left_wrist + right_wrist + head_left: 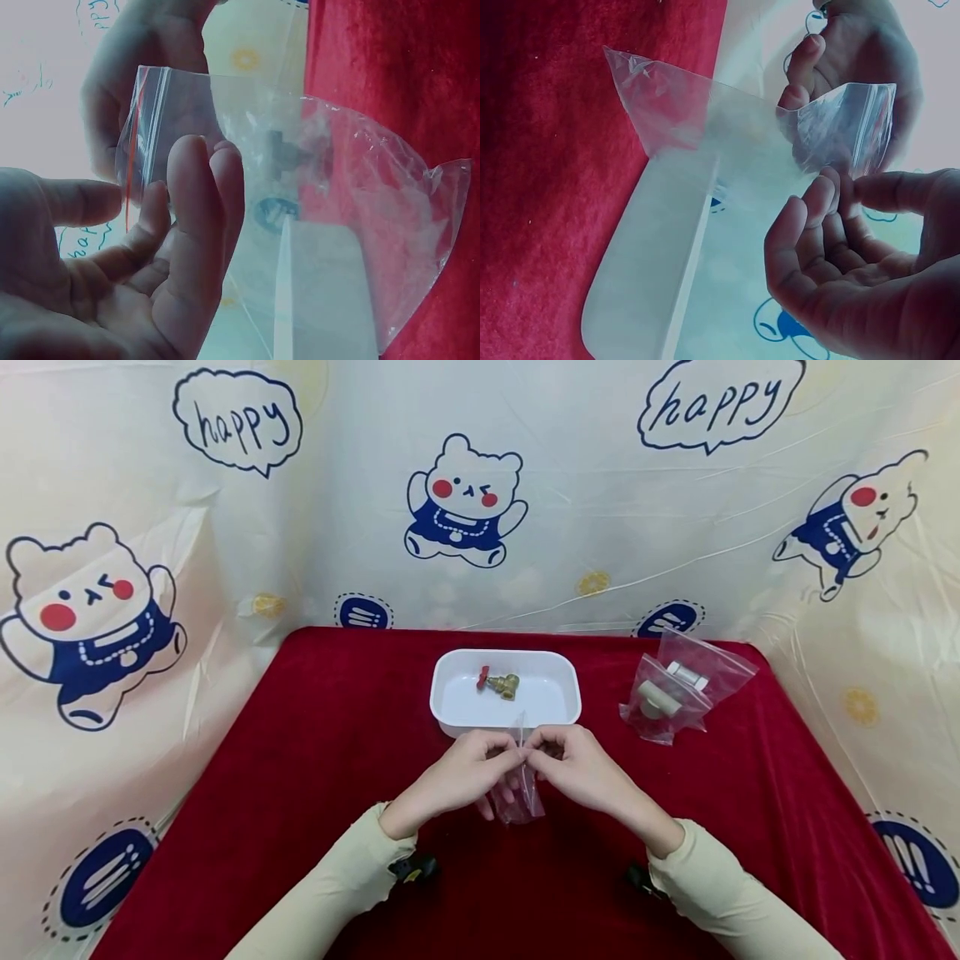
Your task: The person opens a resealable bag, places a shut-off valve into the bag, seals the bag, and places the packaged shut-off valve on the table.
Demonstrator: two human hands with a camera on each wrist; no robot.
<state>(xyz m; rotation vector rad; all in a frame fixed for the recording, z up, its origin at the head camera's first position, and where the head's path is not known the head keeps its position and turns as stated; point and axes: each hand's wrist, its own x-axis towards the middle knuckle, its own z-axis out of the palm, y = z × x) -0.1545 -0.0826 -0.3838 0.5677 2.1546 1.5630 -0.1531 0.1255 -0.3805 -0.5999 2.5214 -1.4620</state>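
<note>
At the near side of the white rectangular plastic tray (543, 697), the left hand (478, 768) and the right hand (576, 767) come close together, each pinching the upper end of a clear, thin plastic zip bag (517, 807) between thumb and finger. The bag hangs from that grip, between the person and the tray; holding it by the zip end, one hand per side, probably leaves the mouth reachable and the body slack. Inside the tray, toward its far wall, a brass valve with a red handwheel (507, 683) lies on its side, the raised walls presumably keeping it from rolling off. Well to the right of the tray are two more clear bags, perhaps set aside there to leave working room: the nearer bag (696, 703) contains a grey tee-shaped pipe fitting (660, 699), the farther bag (723, 667) a white cylindrical fitting (687, 675). Only the head view shows the valve in the tray; only the left wrist view picks out a red line (133, 150) beside the bag's clear zip ridges. That view also has a dark shape behind or within the film, which it cannot settle; the right wrist view shows no contents in the bag.
</note>
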